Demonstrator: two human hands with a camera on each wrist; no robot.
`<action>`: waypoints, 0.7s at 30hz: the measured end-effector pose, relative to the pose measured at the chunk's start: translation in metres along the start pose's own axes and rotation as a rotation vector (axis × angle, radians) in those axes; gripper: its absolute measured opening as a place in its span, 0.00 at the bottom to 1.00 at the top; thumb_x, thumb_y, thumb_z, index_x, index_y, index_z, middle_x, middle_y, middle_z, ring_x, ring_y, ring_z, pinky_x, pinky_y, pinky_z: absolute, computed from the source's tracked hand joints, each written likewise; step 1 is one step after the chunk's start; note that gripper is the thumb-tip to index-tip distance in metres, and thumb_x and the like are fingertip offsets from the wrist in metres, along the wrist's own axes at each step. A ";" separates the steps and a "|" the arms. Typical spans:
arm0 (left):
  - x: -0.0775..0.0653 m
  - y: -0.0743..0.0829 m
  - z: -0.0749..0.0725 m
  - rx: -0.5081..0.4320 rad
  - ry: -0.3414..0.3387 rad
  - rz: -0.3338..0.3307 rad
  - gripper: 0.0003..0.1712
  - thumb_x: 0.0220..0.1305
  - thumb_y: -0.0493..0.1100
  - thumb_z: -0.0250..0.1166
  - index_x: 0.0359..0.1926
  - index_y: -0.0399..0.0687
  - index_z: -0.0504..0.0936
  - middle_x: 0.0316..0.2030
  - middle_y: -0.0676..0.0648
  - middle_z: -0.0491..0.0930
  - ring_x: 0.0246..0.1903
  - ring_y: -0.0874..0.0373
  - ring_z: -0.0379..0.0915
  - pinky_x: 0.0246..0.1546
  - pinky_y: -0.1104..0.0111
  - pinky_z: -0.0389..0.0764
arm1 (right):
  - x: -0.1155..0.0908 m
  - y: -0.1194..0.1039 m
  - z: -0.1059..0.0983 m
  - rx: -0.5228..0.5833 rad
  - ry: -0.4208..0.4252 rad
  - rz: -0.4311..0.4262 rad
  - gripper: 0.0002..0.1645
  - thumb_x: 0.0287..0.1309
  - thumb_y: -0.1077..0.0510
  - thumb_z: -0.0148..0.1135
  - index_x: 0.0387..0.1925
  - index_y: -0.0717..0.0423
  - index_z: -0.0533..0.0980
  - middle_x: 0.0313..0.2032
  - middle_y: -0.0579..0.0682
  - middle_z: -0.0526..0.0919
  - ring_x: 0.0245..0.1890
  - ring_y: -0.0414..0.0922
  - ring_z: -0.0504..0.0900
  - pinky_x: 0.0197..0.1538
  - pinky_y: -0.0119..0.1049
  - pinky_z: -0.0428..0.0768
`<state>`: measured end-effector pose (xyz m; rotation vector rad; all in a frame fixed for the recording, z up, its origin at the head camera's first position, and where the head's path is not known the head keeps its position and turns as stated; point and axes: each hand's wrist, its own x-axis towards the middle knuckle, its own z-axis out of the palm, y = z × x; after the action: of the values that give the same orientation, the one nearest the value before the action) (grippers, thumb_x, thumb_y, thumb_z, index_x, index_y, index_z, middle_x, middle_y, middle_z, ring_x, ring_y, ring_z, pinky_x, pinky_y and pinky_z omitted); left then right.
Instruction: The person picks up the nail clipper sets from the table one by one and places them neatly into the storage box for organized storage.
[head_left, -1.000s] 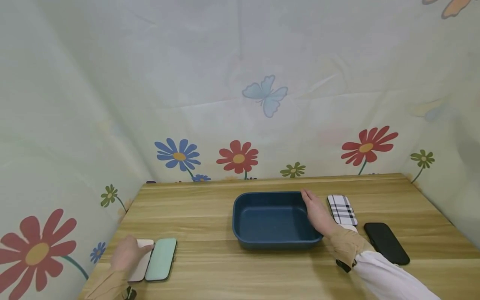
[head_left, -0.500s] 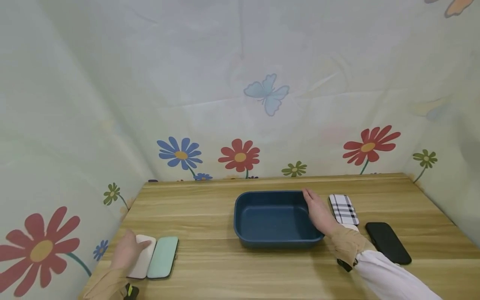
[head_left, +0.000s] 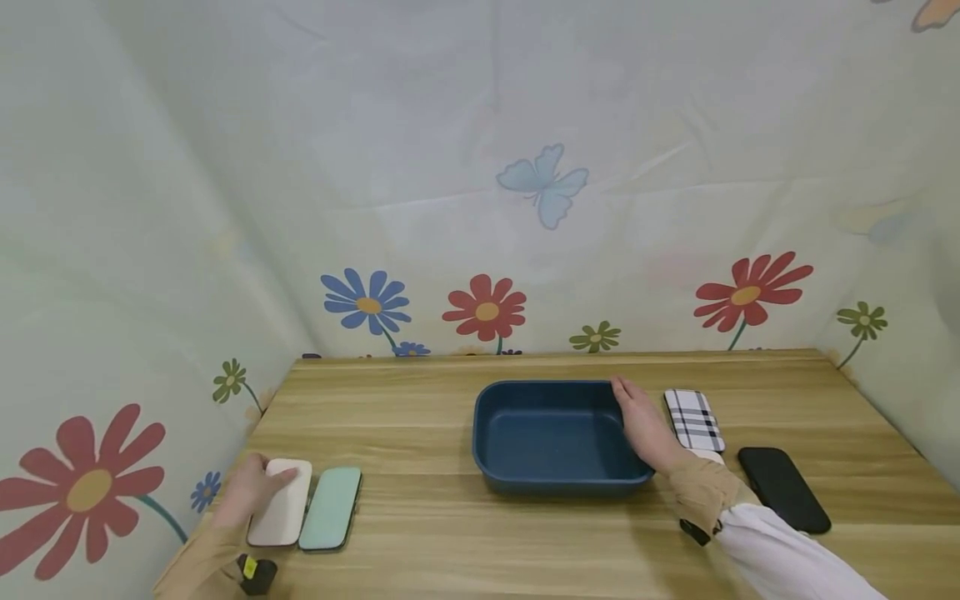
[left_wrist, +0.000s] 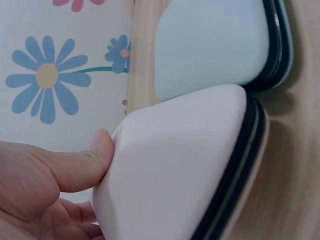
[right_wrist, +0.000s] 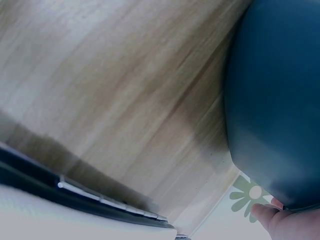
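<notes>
My left hand (head_left: 247, 492) pinches a white glasses case (head_left: 281, 504) at the left of the table, its thumb on the case's left side. In the left wrist view the thumb (left_wrist: 102, 155) presses that edge, with the other fingers curled lower down, partly hidden behind the case. A mint-green glasses case (head_left: 330, 510) lies close along its right side. My right hand (head_left: 648, 429) grips the right side of a deep blue rectangular bin (head_left: 562, 487), fingertips at the back corner. Nothing shows inside the bin.
To the right of the bin lie a plaid glasses case (head_left: 692, 419) and a black glasses case (head_left: 783, 490). A white case (head_left: 709, 456) is mostly hidden by the right wrist. A flowered curtain (head_left: 420, 208) hangs behind the table (head_left: 420, 542).
The left hand has closed on the white case and shifted it slightly away from the front, uncovering more of it. The right hand keeps its grip on the bin. The view has drifted slightly.
</notes>
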<state>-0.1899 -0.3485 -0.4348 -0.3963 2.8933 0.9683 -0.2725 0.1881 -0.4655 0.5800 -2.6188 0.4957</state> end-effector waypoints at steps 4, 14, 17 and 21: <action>0.002 0.001 -0.003 -0.013 0.000 -0.013 0.31 0.60 0.47 0.60 0.42 0.17 0.61 0.36 0.26 0.68 0.36 0.38 0.68 0.33 0.54 0.74 | 0.000 0.001 0.000 -0.002 -0.008 0.005 0.29 0.43 0.83 0.46 0.53 0.82 0.62 0.51 0.76 0.64 0.51 0.67 0.65 0.52 0.55 0.65; 0.004 0.009 -0.005 -0.060 0.006 0.019 0.29 0.60 0.45 0.59 0.42 0.16 0.63 0.34 0.27 0.69 0.34 0.40 0.69 0.30 0.56 0.74 | 0.000 0.000 0.000 -0.016 0.016 -0.015 0.29 0.42 0.83 0.48 0.52 0.82 0.63 0.50 0.77 0.65 0.50 0.67 0.66 0.51 0.54 0.67; 0.006 0.011 -0.004 -0.047 0.002 0.024 0.30 0.60 0.47 0.59 0.42 0.18 0.63 0.35 0.28 0.69 0.34 0.41 0.68 0.30 0.57 0.74 | 0.000 0.001 0.002 -0.019 0.020 -0.017 0.29 0.40 0.84 0.49 0.51 0.82 0.64 0.49 0.76 0.66 0.50 0.67 0.66 0.50 0.54 0.68; 0.007 0.017 -0.002 -0.028 0.005 0.056 0.31 0.59 0.48 0.59 0.42 0.19 0.62 0.35 0.28 0.69 0.33 0.42 0.69 0.29 0.58 0.74 | 0.000 0.001 0.003 -0.014 0.020 -0.011 0.30 0.39 0.84 0.49 0.51 0.81 0.64 0.49 0.76 0.66 0.50 0.67 0.66 0.50 0.54 0.68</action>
<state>-0.2014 -0.3383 -0.4249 -0.3212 2.9131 1.0181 -0.2736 0.1884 -0.4684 0.5816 -2.5967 0.4774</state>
